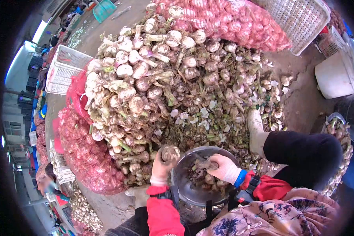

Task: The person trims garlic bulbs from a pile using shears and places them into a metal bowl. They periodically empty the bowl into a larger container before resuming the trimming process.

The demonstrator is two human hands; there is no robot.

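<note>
A worker's two hands are seen from above, over a floor heaped with garlic. A garlic bulb (170,154) is held in the left hand (160,168), just outside the left rim of a dark round bowl (183,188); its lower side is wrapped by the curled fingers, and its top is left exposed. The right hand (223,169) is held over the right half of the bowl, its thumb and fingers pinched narrowly on a dark, ragged piece (202,163); whether this is a stalk, a root or a tool cannot be told. Below it, more bulbs (211,182) are gathered in the bottom of the bowl, toward its right and near rim. Beyond the far rim, the floor is covered by a large pile of garlic (141,74) with stalks attached, and by a litter of peel and stem scraps (200,120). The pile is bordered by a red net sack (86,153) at its left edge and another full net sack (228,21) at its far edge. By appearance, bulbs are being handled one at a time, with one in hand at this stage. For the next move, a steady left grip seems called for, and the bowl's raised rim would need to be cleared by both hands.
</note>
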